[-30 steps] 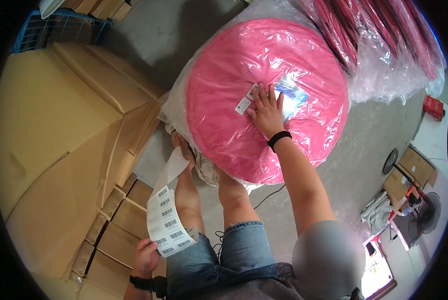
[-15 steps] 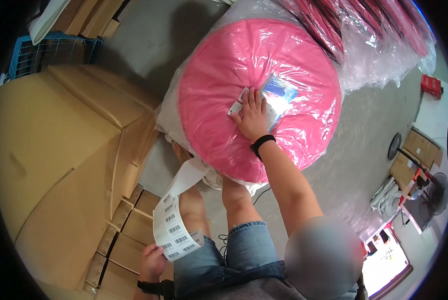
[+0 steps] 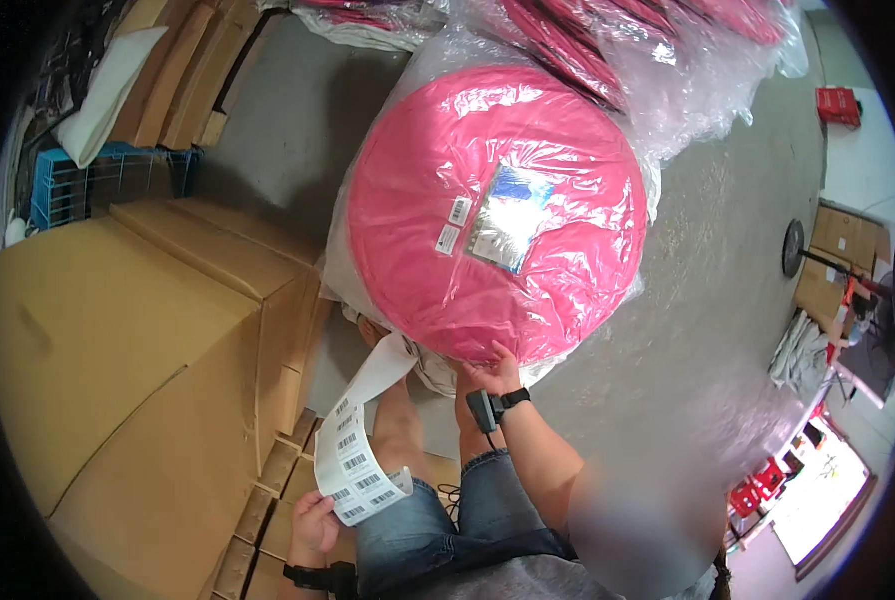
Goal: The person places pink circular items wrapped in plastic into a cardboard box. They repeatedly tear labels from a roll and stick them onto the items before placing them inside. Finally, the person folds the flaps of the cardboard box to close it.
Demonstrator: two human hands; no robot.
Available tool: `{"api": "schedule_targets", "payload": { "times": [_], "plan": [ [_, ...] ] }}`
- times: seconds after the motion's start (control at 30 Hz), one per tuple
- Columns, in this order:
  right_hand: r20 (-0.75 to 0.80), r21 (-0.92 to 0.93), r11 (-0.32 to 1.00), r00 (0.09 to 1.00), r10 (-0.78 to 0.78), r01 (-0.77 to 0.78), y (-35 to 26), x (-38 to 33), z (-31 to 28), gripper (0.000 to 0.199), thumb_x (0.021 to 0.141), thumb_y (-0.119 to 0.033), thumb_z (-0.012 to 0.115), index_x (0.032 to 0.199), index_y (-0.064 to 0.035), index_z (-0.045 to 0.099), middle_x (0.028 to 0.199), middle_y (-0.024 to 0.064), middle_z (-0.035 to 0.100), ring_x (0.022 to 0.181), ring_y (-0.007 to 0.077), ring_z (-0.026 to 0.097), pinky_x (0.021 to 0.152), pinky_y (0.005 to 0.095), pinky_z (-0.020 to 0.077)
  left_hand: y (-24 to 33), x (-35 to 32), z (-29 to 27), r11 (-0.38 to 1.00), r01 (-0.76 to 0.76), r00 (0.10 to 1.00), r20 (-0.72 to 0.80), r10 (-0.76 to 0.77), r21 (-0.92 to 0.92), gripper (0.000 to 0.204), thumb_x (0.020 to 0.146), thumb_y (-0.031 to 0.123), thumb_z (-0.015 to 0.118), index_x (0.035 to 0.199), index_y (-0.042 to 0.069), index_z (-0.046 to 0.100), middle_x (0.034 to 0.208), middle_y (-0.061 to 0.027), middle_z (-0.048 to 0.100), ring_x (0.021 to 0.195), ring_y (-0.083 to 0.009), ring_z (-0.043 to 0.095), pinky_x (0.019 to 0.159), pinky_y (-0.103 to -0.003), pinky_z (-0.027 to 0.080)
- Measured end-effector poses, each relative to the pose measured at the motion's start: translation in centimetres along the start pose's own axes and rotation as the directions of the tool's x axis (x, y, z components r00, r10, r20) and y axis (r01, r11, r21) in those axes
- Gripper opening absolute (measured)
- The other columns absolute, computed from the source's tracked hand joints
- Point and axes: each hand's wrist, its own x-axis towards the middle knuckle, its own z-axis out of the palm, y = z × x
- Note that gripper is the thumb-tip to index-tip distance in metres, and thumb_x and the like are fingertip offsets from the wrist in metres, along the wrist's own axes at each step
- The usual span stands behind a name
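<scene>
In front of me lies a round pink bundle [image 3: 398, 180] in clear plastic wrap. A blue and white printed packet [image 3: 513, 215] shows near its middle, with small white labels [image 3: 454, 226] beside it. My right hand [image 3: 498, 372] is at the bundle's near edge, its fingers closed on the wrapped rim and partly hidden there. Low on the left, my left hand [image 3: 315, 520] pinches the lower end of a curling white strip of barcode labels [image 3: 355, 455]. The strip hangs beside my knees, its upper end bare of labels.
Large brown cartons [image 3: 118, 330] fill the left side. A blue wire crate [image 3: 93, 180] stands behind them. More pink goods in clear plastic [image 3: 658, 70] lie beyond the bundle. Boxes [image 3: 833, 255] and grey cloth [image 3: 800, 355] sit at the right.
My right hand has come off the middle of the bundle and moved to its near edge, uncovering the packet and labels. My left hand keeps hold of the label strip.
</scene>
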Motion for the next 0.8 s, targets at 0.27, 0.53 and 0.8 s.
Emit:
{"api": "schedule_targets", "payload": {
  "times": [0.27,0.53,0.8],
  "plan": [
    [0.043,-0.177,0.973,0.989,-0.144,0.149,-2.3,2.1,1.2,0.036,0.078,-0.032,0.044,0.110,-0.0147,0.049,0.114,0.0087,0.050,0.104,0.0315,0.045,0.081,0.0501,0.0355,-0.5,0.0,-1.8,0.997,-0.021,0.999,0.038,0.018,0.069,0.022,0.079,-0.001,0.049,0.101,-0.004,0.055,0.102,-0.0161,0.059,0.095,-0.0285,0.057,0.085,-0.043,0.045],
    [-0.119,0.190,0.975,0.989,-0.091,0.113,-3.0,6.5,-2.9,0.028,0.069,-0.033,0.066,0.088,-0.0178,0.052,0.085,0.0011,0.051,0.074,0.0157,0.047,0.055,0.0251,0.0466,-1.4,0.5,-2.6,0.997,-0.052,0.996,0.079,0.047,0.054,0.024,0.080,-0.001,0.046,0.102,-0.008,0.053,0.103,-0.0175,0.058,0.096,-0.0291,0.057,0.087,-0.043,0.044],
    [0.192,0.055,0.994,0.976,-0.103,0.094,-3.9,4.1,-1.0,0.049,0.066,-0.045,0.070,0.099,-0.0130,0.052,0.097,0.0054,0.054,0.080,0.0174,0.050,0.055,0.0272,0.0472,-2.8,-0.1,-3.7,0.997,-0.060,0.998,0.038,0.058,0.048,0.021,0.081,-0.001,0.047,0.099,-0.006,0.055,0.099,-0.0159,0.059,0.093,-0.0276,0.057,0.084,-0.041,0.045]
  ]
}}
